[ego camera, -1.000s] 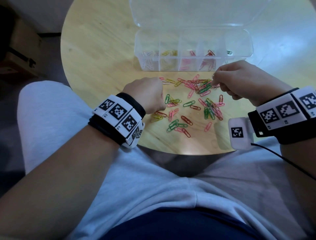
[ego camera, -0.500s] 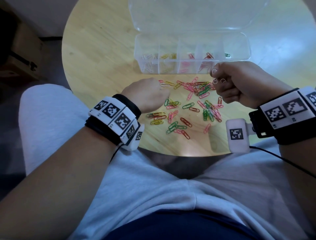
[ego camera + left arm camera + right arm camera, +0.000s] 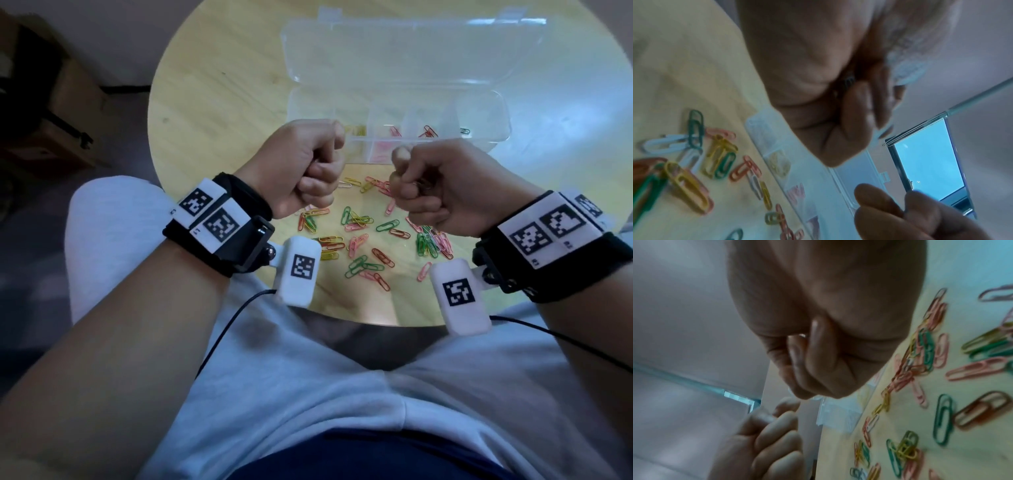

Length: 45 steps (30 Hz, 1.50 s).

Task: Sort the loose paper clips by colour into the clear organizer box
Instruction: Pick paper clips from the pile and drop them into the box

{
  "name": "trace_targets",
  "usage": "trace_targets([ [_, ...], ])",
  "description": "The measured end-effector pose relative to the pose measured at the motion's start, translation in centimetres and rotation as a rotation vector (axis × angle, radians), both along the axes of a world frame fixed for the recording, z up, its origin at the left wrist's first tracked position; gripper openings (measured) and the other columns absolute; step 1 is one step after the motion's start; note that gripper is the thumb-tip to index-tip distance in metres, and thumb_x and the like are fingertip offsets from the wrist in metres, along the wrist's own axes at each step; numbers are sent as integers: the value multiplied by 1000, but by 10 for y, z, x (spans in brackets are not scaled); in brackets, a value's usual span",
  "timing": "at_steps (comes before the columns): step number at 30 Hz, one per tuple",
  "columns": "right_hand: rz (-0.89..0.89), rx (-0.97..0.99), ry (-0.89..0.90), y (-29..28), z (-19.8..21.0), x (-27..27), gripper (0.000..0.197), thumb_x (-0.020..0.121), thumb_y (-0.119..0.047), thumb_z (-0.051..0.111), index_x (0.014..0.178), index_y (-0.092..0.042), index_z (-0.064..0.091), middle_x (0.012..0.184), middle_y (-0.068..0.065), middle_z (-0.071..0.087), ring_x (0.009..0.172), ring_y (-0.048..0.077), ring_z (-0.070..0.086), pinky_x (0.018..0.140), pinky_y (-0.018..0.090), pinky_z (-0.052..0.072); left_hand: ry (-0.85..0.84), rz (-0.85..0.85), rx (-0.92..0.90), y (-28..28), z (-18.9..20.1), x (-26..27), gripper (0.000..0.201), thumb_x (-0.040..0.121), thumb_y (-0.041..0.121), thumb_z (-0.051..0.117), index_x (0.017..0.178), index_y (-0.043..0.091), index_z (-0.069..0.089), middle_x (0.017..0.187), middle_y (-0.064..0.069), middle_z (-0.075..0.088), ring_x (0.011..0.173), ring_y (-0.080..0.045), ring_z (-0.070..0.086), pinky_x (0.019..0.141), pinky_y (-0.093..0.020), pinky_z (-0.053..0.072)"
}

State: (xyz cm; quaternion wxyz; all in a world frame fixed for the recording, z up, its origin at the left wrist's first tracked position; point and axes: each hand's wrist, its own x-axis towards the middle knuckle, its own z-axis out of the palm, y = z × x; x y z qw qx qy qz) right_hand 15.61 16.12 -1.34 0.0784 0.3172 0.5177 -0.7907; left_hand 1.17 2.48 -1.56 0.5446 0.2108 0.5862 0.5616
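Loose paper clips (image 3: 359, 240) in green, pink, red, yellow and white lie scattered on the round wooden table (image 3: 212, 102). Behind them stands the clear organizer box (image 3: 493, 102) with its lid open toward the back. Its compartments hold yellow, pink, red and green clips. Both hands hover above the table in front of the box, curled and facing each other. My left hand (image 3: 322, 164) is curled tight, and thin wire ends (image 3: 849, 79) show inside it. My right hand (image 3: 411, 181) grips pale clips (image 3: 420, 185) in its curled fingers.
The table's near edge runs just past my wrists, above my lap in grey shorts. A brown box (image 3: 51, 113) sits on the floor to the left. Black cables trail from both wrist cameras.
My left hand has lifted off the table from beside the clips. My right hand has risen with white clips and moved left, so both now meet in front of the box.
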Motion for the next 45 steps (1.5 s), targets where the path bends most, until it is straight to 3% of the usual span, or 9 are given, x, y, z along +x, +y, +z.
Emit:
trace_targets([
  [9, 21, 570, -79, -24, 29, -78, 13, 89, -10, 50, 76, -11, 52, 70, 7, 51, 54, 19, 42, 50, 27, 33, 468, 311, -207, -5, -5, -31, 26, 82, 21, 38, 58, 16, 46, 43, 7, 30, 36, -14, 18, 42, -19, 18],
  [15, -53, 618, -41, -24, 40, -117, 25, 93, -24, 53, 111, -6, 55, 90, 11, 62, 77, 23, 60, 81, 30, 57, 624, 364, -274, -7, -5, -34, 27, 83, 18, 41, 58, 17, 51, 58, 1, 47, 49, -17, 36, 56, -29, 29],
  [21, -4, 560, -35, -20, 30, -100, 59, 93, -49, 53, 143, -20, 41, 119, -1, 52, 111, 19, 55, 103, 37, 44, 674, 292, -240, -6, 2, -25, 23, 72, 31, 37, 63, 19, 54, 74, -1, 51, 69, -16, 45, 65, -30, 34],
  [30, -106, 481, 30, -19, 12, 0, 27, 98, -32, 53, 123, -22, 56, 111, 9, 68, 92, 27, 70, 84, 41, 55, 862, 117, -243, 22, 15, -32, 28, 89, 28, 38, 83, 17, 62, 69, -2, 42, 60, -17, 39, 61, -27, 32],
  [35, -158, 480, 41, -11, 3, 24, 22, 99, -27, 52, 118, -19, 59, 107, 15, 69, 81, 27, 68, 78, 42, 51, 1238, 40, -526, 45, 4, -38, 33, 92, 39, 28, 99, 20, 55, 113, -4, 51, 114, -25, 40, 89, -43, 21],
  [38, -214, 468, 63, -6, 0, 29, 19, 99, -25, 51, 114, -18, 60, 100, 12, 69, 80, 28, 66, 75, 40, 51, 1259, -86, -613, 45, -6, -36, 43, 95, 48, 23, 107, 17, 50, 136, -9, 41, 130, -25, 28, 104, -52, 16],
  [41, -270, 457, 73, 1, -2, 36, 15, 99, -24, 51, 109, -17, 61, 95, 10, 68, 77, 28, 66, 72, 37, 50, 1190, -143, -549, 32, -2, -31, 63, 97, 58, 19, 148, 23, 29, 158, -3, 24, 145, -21, 13, 111, -53, 8],
  [43, -276, 457, 74, 5, -5, 40, 13, 99, -22, 51, 103, -18, 63, 92, 8, 68, 74, 27, 65, 72, 37, 49, 1179, -158, -484, 21, 4, -27, 64, 98, 58, 24, 154, 28, 14, 160, 0, 18, 147, -20, 10, 112, -51, 8],
  [45, -258, 468, 74, 6, -8, 41, 13, 99, -19, 51, 98, -19, 64, 87, 7, 69, 72, 25, 64, 70, 35, 48, 1208, -139, -391, 11, 11, -23, 61, 97, 53, 35, 151, 30, 23, 155, 1, 31, 143, -21, 22, 113, -49, 18],
])
